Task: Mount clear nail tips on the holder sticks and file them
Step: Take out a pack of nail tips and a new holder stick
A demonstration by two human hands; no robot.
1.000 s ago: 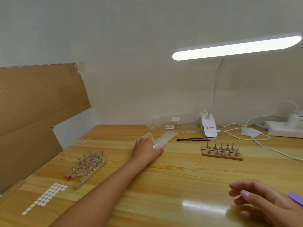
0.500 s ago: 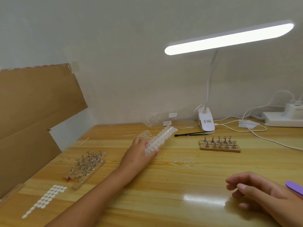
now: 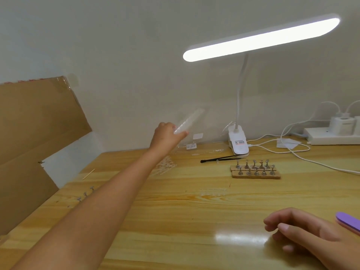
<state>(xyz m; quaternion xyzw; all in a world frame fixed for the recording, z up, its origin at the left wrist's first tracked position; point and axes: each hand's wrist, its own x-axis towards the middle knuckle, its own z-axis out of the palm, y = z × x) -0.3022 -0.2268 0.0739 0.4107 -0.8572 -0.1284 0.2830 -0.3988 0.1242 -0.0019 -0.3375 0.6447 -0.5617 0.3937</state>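
Ten holder sticks [image 3: 255, 168] (right block [image 3: 253, 176] only), one lamp [image 3: 261, 39], one purple file [image 3: 348, 222].

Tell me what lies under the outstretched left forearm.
A few metal holder sticks poke out at the forearm's left edge; whatever else stands there is covered by the arm. Clear nail tips show at its right edge.

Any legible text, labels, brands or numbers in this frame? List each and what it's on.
No text here is legible.
lamp clip label: printed lines with a red mark, too blurred to read.
plastic bag sticker: print too small to read.
charger: faint marking, illegible.
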